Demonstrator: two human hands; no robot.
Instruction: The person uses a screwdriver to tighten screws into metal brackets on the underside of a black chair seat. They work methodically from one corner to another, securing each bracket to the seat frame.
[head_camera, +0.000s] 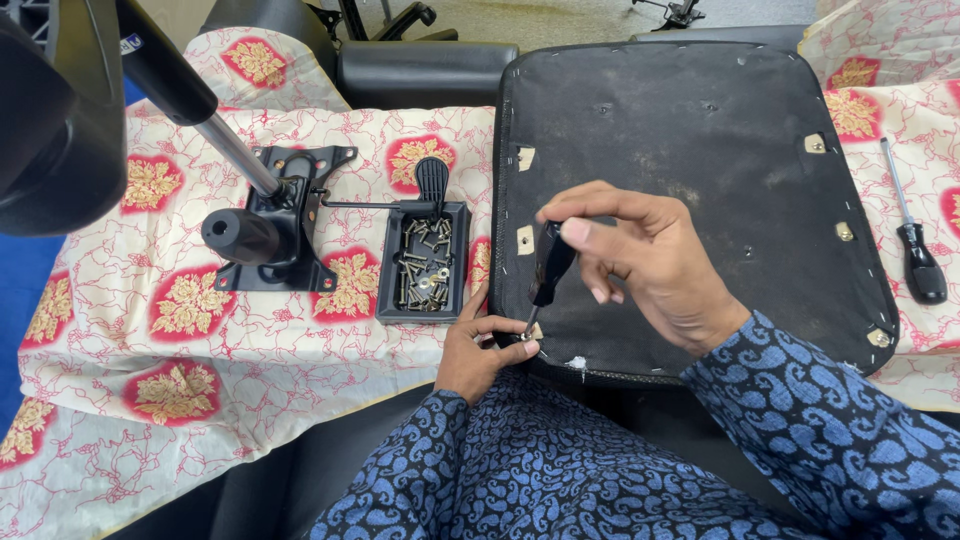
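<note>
A black chair seat (700, 140) lies upside down on a patterned cloth. My right hand (650, 260) grips a black-handled screwdriver (550, 265), its tip pointing down at the seat's near left corner. My left hand (480, 350) pinches a small screw or fitting at that corner, right at the screwdriver's tip. Both arms wear blue patterned sleeves.
A black tray (392, 290) with several screws sits left of the seat. Further left stands a black chair mechanism plate (285, 220) with a gas cylinder and lever. A second screwdriver (915, 240) lies at the right on the cloth (200, 350). Black chair parts lie behind.
</note>
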